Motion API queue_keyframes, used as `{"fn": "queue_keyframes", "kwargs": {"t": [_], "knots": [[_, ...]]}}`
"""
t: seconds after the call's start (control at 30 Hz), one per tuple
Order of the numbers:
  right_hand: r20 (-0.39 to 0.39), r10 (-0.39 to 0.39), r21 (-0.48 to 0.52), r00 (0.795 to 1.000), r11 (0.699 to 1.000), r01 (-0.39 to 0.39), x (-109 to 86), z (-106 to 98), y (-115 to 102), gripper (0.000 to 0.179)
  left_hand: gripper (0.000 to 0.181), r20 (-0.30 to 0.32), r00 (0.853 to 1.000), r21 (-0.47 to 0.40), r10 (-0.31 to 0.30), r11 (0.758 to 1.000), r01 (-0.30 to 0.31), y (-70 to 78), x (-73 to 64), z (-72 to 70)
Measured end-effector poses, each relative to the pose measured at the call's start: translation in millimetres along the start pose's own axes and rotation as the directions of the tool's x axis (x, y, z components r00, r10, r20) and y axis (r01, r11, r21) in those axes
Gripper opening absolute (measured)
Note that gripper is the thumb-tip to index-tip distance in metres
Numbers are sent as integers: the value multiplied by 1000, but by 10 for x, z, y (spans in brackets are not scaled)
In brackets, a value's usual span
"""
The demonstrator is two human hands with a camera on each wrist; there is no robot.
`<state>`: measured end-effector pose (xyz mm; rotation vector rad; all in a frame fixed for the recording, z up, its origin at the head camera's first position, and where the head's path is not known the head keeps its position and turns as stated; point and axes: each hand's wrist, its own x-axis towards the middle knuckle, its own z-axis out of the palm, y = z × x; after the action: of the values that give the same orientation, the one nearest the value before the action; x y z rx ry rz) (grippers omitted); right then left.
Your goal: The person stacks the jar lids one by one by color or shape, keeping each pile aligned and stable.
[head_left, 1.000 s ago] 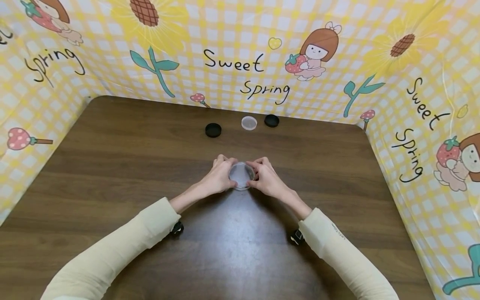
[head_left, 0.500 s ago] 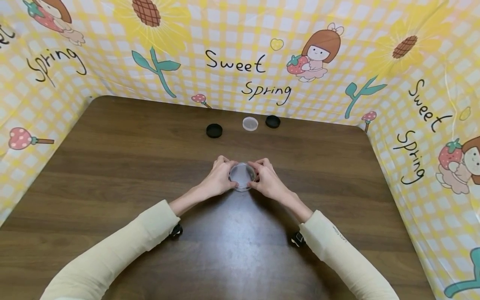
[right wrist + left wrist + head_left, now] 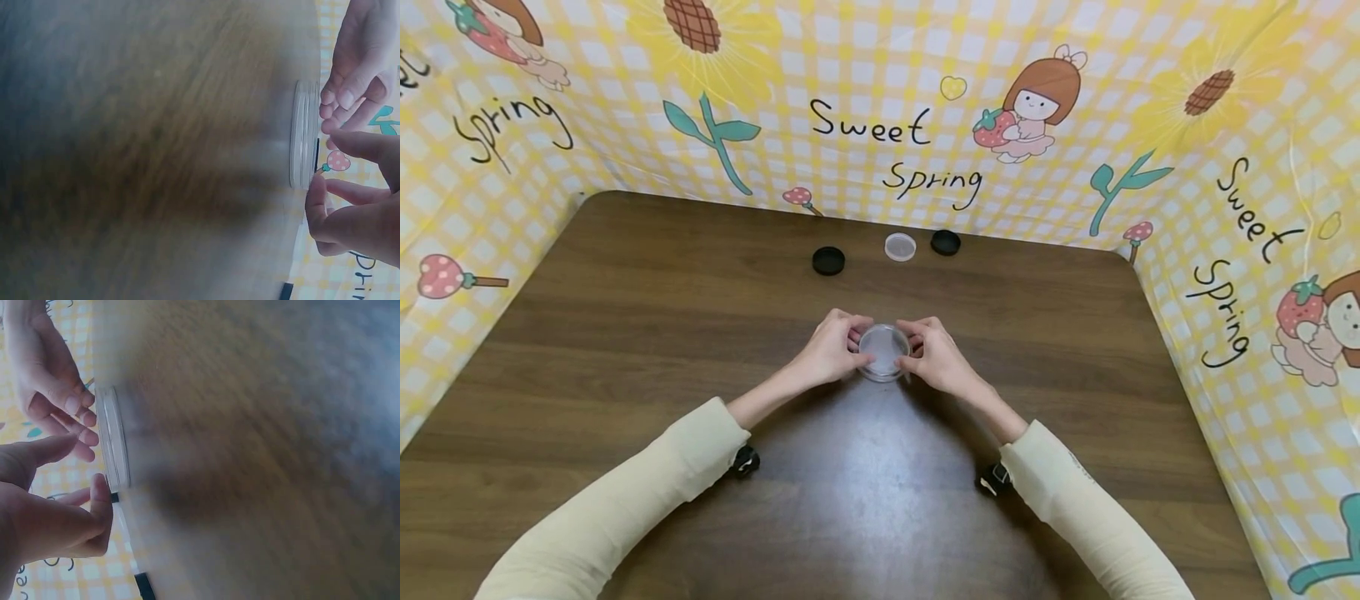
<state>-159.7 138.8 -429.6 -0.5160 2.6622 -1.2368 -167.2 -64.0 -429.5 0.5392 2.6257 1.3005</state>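
Note:
A clear petri dish (image 3: 883, 352) lies flat on the brown wooden table, between both hands. From the side, in the left wrist view, the petri dish (image 3: 112, 437) shows stacked clear rims. The left hand (image 3: 835, 346) is at its left side, fingers spread and thumb just above the rim. On the other side the right hand (image 3: 942, 357) has its fingers at the edge. In the right wrist view, the right thumb stands a little off the petri dish (image 3: 303, 134), and the index fingertip is close to its rim. Whether any fingertip still touches is hard to tell.
Toward the back edge of the table (image 3: 700, 275) lie a black round lid-like disc (image 3: 828, 262), a smaller clear round dish (image 3: 900, 247) and another black disc (image 3: 945, 242). A yellow checked cloth (image 3: 865, 67) stands around the back and sides.
Earlier both hands gripped the petri dish's sides. Now the left hand has shifted slightly left with its fingers loosened, and the right fingers have eased off. The dish stays about where it was.

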Motion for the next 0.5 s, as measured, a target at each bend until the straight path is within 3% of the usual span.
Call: {"fn": "queue_keyframes", "kwargs": {"t": [0.27,0.5], "knots": [[-63,23,48,998,999,-20,62,-54,56,50,46,-68,995,-17,67,998,-68,-51,19,-107],[-54,69,55,996,996,-66,203,-139,132,50,49,-115,990,-42,76,996,-81,-141,168,-135]]}}
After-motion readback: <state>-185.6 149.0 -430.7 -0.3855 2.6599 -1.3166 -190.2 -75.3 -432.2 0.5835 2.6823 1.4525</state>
